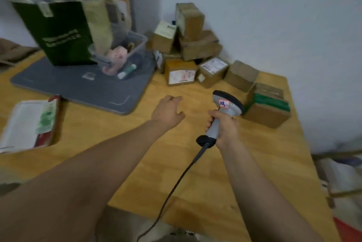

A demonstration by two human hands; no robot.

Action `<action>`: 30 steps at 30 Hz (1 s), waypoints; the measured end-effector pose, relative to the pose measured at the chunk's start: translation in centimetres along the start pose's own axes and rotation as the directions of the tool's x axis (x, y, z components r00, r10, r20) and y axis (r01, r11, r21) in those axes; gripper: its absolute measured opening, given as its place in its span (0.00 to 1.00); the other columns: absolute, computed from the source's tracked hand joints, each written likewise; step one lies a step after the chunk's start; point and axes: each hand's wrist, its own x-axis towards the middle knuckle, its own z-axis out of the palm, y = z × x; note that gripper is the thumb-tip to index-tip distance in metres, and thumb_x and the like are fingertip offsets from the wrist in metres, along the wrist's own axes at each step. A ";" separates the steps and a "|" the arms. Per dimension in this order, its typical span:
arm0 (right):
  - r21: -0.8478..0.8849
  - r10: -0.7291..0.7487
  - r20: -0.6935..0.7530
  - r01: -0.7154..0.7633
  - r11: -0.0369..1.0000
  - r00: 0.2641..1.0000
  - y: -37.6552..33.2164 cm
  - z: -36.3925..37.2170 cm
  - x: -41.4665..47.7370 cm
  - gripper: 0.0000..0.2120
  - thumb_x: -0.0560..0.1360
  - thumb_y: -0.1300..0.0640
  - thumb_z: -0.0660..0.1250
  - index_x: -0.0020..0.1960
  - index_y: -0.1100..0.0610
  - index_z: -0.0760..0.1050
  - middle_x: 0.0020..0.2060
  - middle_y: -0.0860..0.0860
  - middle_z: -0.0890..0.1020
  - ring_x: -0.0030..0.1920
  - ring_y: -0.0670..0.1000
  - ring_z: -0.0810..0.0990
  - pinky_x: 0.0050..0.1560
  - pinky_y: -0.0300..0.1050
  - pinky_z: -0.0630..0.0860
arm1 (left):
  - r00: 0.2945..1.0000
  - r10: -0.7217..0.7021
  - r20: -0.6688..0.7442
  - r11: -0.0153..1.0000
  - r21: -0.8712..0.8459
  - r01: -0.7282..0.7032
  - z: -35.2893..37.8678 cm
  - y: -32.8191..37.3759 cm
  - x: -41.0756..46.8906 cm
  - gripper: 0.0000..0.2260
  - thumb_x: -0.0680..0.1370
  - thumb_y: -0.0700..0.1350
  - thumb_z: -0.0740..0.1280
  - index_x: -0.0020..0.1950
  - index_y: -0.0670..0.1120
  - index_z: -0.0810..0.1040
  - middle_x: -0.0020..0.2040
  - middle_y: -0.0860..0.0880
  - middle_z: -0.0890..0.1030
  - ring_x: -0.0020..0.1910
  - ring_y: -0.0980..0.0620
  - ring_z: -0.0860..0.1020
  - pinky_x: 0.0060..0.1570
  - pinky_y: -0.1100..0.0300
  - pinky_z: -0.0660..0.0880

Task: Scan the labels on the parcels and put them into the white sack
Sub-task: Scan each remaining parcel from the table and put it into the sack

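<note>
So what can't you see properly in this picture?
All in the head view:
- white sack: nowhere in the frame, so its place is unknown.
- parcel label: print too blurred to read.
- green bag: lettering smeared by blur.
- scanner: trigger hidden inside the grip of the right hand.
- cable: runs off the bottom edge, so its far end is cut off.
- clear tub: contents too blurry to name.

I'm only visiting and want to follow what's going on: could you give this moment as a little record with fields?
parcels: cardboard boxes piled at the far corner of the table
scanner: grey, corded, head toward the parcels
right hand: grips the scanner's handle
left hand: open, empty, stretched toward the parcels
white sack: not in view
also on table: grey mat, green bag
</note>
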 end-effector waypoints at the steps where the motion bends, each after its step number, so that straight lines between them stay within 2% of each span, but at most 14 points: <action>1: 0.035 0.004 -0.045 -0.002 0.999 0.999 -1.1 -2.3 1.0 0.07 0.72 0.67 0.70 0.37 0.63 0.73 0.24 0.54 0.74 0.21 0.51 0.72 0.25 0.42 0.70 | 0.999 0.038 0.039 0.999 0.018 -0.038 1.5 2.6 1.3 0.28 0.79 0.50 0.65 0.77 0.49 0.60 0.72 0.43 0.64 0.70 0.45 0.64 0.67 0.55 0.65; 4: 0.112 0.040 -0.146 -0.024 0.993 0.989 -3.3 -8.7 3.5 0.08 0.74 0.65 0.69 0.38 0.63 0.73 0.25 0.54 0.74 0.23 0.51 0.72 0.26 0.43 0.70 | 0.981 0.134 0.143 0.986 0.085 -0.147 6.3 9.7 5.0 0.28 0.79 0.51 0.65 0.77 0.49 0.60 0.72 0.43 0.65 0.70 0.45 0.64 0.65 0.55 0.67; 9: 0.216 0.050 -0.252 0.006 0.976 0.966 -4.6 -16.8 5.9 0.08 0.74 0.68 0.68 0.38 0.63 0.72 0.20 0.53 0.74 0.19 0.51 0.72 0.23 0.40 0.71 | 0.933 0.240 0.268 0.947 0.145 -0.286 13.6 19.3 10.3 0.29 0.77 0.50 0.68 0.75 0.46 0.62 0.72 0.43 0.65 0.70 0.44 0.64 0.63 0.54 0.67; 11: 0.228 0.048 -0.255 0.012 0.974 0.966 -4.5 -19.2 6.5 0.07 0.73 0.68 0.68 0.39 0.62 0.73 0.21 0.54 0.74 0.20 0.51 0.72 0.24 0.41 0.71 | 0.907 0.282 0.313 0.917 0.189 -0.351 15.9 22.4 12.3 0.36 0.75 0.51 0.71 0.77 0.45 0.57 0.74 0.42 0.61 0.73 0.44 0.61 0.68 0.54 0.63; 13: 0.241 0.048 -0.260 0.016 0.970 0.964 -4.4 -21.0 7.0 0.05 0.73 0.68 0.68 0.40 0.62 0.74 0.21 0.54 0.75 0.20 0.51 0.72 0.24 0.42 0.72 | 0.884 0.296 0.362 0.873 0.274 -0.404 17.8 24.9 14.3 0.44 0.73 0.54 0.72 0.79 0.43 0.48 0.78 0.42 0.53 0.77 0.43 0.52 0.73 0.52 0.56; 16: 0.254 0.046 -0.249 0.019 0.967 0.967 -4.2 -22.8 7.7 0.05 0.73 0.69 0.68 0.44 0.62 0.74 0.22 0.54 0.75 0.20 0.52 0.72 0.24 0.42 0.72 | 0.873 0.240 0.425 0.833 0.372 -0.410 19.9 26.9 17.0 0.51 0.71 0.57 0.72 0.78 0.44 0.38 0.79 0.43 0.42 0.78 0.43 0.41 0.75 0.48 0.49; 18: 0.255 0.044 -0.240 0.019 0.967 0.970 -4.1 -23.7 8.1 0.06 0.73 0.69 0.69 0.46 0.62 0.74 0.22 0.54 0.75 0.21 0.52 0.73 0.25 0.42 0.72 | 0.878 0.190 0.440 0.834 0.399 -0.380 20.8 27.3 18.0 0.53 0.71 0.57 0.72 0.77 0.45 0.34 0.79 0.44 0.39 0.78 0.44 0.40 0.74 0.45 0.47; 19: 0.255 0.046 -0.238 0.017 0.967 0.970 -4.1 -24.1 8.2 0.06 0.73 0.69 0.69 0.47 0.62 0.74 0.23 0.54 0.75 0.21 0.52 0.73 0.25 0.43 0.72 | 0.883 0.182 0.433 0.824 0.423 -0.377 21.1 27.3 18.4 0.54 0.70 0.58 0.71 0.77 0.45 0.33 0.79 0.44 0.42 0.78 0.42 0.43 0.74 0.45 0.48; 22: 0.259 0.055 -0.254 0.013 0.966 0.966 -4.3 -25.1 8.6 0.06 0.73 0.69 0.69 0.48 0.62 0.74 0.23 0.54 0.75 0.21 0.52 0.72 0.25 0.42 0.72 | 0.883 0.215 0.418 0.730 0.532 -0.429 21.2 27.5 18.9 0.54 0.67 0.63 0.71 0.78 0.45 0.39 0.74 0.41 0.58 0.72 0.39 0.57 0.70 0.45 0.58; 25: 0.264 0.071 -0.281 0.006 0.965 0.957 -4.1 -25.6 8.5 0.05 0.73 0.69 0.69 0.45 0.62 0.74 0.22 0.54 0.75 0.21 0.52 0.72 0.25 0.42 0.72 | 0.871 0.190 0.453 0.652 0.605 -0.457 20.2 26.8 17.2 0.48 0.62 0.68 0.72 0.73 0.46 0.57 0.64 0.42 0.64 0.65 0.41 0.61 0.63 0.46 0.61; 27: 0.275 0.070 -0.292 0.014 0.961 0.954 -4.1 -25.7 8.1 0.05 0.73 0.69 0.68 0.44 0.62 0.74 0.23 0.54 0.75 0.21 0.51 0.72 0.24 0.42 0.72 | 0.857 0.276 0.434 0.613 0.608 -0.505 19.4 24.6 14.8 0.46 0.60 0.64 0.75 0.70 0.47 0.59 0.63 0.43 0.63 0.64 0.42 0.61 0.65 0.46 0.60; 30: 0.299 0.066 -0.308 0.031 0.954 0.949 -4.3 -25.9 7.6 0.07 0.72 0.71 0.67 0.40 0.62 0.72 0.22 0.54 0.74 0.20 0.51 0.72 0.23 0.41 0.71 | 0.812 0.453 0.367 0.575 0.576 -0.581 17.4 19.3 10.2 0.43 0.60 0.52 0.77 0.71 0.46 0.61 0.67 0.42 0.63 0.66 0.42 0.62 0.65 0.48 0.60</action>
